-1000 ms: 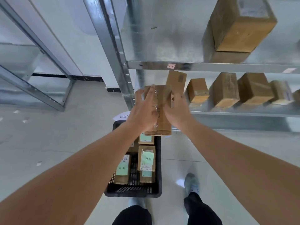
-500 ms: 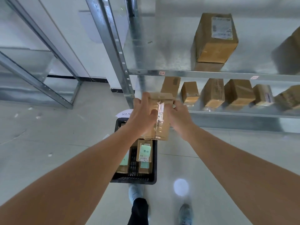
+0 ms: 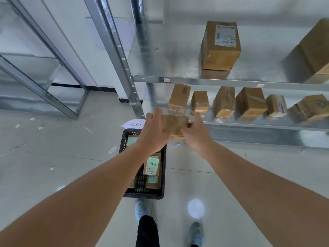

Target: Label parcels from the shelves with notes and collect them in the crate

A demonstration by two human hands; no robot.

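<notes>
Both my hands hold a small brown taped parcel point(image 3: 175, 124) in the air, in front of the lower shelf and above the far end of the crate. My left hand point(image 3: 153, 132) grips its left side, with fingers curled over the top edge. My right hand point(image 3: 195, 132) grips its right side. No note shows on the parcel's visible faces. Below it on the floor stands the black plastic crate point(image 3: 161, 193), which holds several parcels bearing green notes point(image 3: 153, 162).
A metal rack point(image 3: 231, 81) fills the right. Its lower shelf carries a row of several brown boxes point(image 3: 249, 102); its upper shelf has a tall box point(image 3: 220, 45) and another box at the right edge. The rack's post point(image 3: 122, 59) rises beside the crate. My feet stand behind the crate.
The parcel has been turned from upright to lying crosswise between my hands. My view has pulled back from the rack, so more of the upper shelf shows.
</notes>
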